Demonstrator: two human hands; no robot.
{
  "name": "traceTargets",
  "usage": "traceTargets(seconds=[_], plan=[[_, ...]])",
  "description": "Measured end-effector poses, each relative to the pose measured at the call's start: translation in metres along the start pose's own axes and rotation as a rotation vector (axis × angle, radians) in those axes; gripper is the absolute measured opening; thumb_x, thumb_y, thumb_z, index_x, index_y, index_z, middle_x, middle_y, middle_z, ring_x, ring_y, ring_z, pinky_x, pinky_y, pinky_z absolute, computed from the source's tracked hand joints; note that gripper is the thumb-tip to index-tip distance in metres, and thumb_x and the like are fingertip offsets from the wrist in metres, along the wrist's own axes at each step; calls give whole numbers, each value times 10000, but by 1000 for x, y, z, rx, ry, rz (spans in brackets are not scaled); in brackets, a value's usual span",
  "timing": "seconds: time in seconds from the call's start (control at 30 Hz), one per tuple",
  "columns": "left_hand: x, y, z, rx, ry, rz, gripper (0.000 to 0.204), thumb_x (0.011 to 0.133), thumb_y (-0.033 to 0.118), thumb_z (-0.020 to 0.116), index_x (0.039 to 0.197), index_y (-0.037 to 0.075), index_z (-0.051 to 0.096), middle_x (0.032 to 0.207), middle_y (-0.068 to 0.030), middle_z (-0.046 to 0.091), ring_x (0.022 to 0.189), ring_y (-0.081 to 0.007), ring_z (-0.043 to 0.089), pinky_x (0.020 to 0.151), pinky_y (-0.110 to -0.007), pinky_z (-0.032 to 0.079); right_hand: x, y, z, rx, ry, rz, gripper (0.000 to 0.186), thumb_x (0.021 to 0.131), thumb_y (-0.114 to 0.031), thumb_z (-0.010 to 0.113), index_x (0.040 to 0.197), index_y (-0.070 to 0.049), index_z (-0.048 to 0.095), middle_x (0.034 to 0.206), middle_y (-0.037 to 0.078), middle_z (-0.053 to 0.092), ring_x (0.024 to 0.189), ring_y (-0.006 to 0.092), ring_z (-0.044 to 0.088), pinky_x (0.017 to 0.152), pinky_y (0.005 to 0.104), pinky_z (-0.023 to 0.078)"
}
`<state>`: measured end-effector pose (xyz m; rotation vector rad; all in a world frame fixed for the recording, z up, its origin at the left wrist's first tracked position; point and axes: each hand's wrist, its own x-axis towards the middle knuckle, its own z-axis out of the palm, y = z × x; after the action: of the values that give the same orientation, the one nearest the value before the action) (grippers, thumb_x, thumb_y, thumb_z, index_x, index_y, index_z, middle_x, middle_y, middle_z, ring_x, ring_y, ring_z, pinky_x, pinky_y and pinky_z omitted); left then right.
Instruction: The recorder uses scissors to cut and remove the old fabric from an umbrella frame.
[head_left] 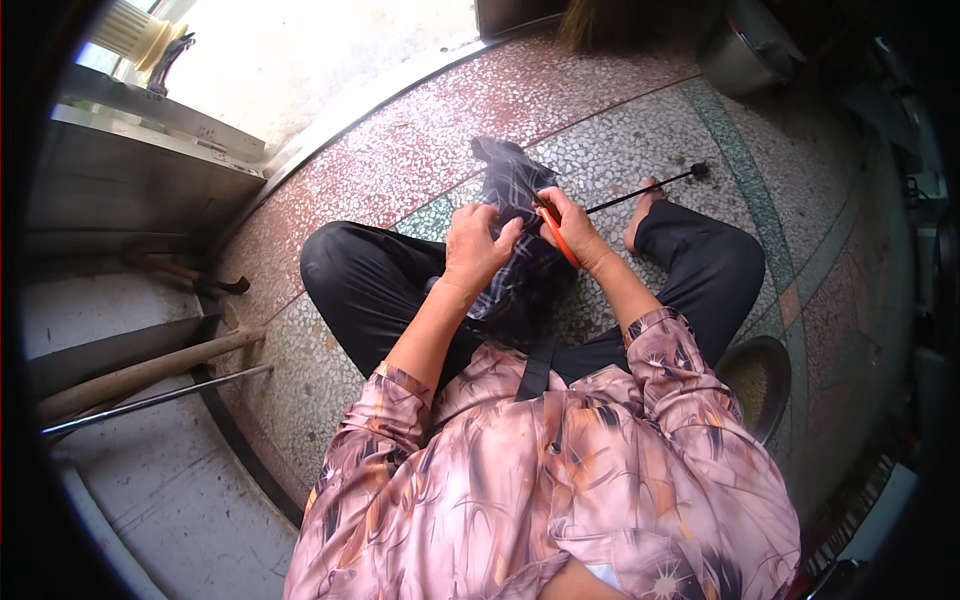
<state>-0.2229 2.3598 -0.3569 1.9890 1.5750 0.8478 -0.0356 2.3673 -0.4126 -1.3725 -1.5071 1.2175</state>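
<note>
Between my bent knees lies a dark plaid cloth (510,182), bunched up and reaching down toward my lap. My left hand (474,245) is at its left side, fingers curled and thumb against the cloth. Orange-handled scissors (559,240) are in my right hand (577,232), the handle sticking out below the fingers and the blades toward the cloth. A thin black rod (645,190) with a black knob at its end runs out to the right from beside my right hand. Where the rod meets the cloth is hidden by that hand.
A shallow round pan (778,385) rests by my right thigh, and a metal bucket (745,60) stands at the far right. On the left are a wooden pole (150,375), a metal rod (160,398) and a wooden-handled tool (180,270). A bright doorway opens far left.
</note>
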Motion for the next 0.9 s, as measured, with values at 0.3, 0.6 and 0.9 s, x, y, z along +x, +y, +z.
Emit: traceTargets(seconds=[0.3,0.6,0.9], plan=[[-10,-10,-6,-405,-76,19,196,775,148,648,747,-39,598,961,-161,641,826,-265,622,758,-302,476,8,-15,-29,326,-446,300,289,732,-73,535,1016,-44,489,826,66,594,685,127,559,571,247,461],[-15,-19,-12,-1404,-177,-516,115,713,32,569,609,-17,562,1214,-186,575,557,-30,374,526,-182,315,-2,-26,-17,269,-632,314,337,688,-106,595,1002,-36,494,749,35,518,616,122,504,534,246,411],[-38,29,-34,-450,-6,191,88,636,6,648,652,8,562,1063,-161,581,931,-289,581,824,-356,460,5,-13,-30,479,-88,275,131,778,-72,578,886,-73,504,643,-11,485,540,67,446,475,216,362]])
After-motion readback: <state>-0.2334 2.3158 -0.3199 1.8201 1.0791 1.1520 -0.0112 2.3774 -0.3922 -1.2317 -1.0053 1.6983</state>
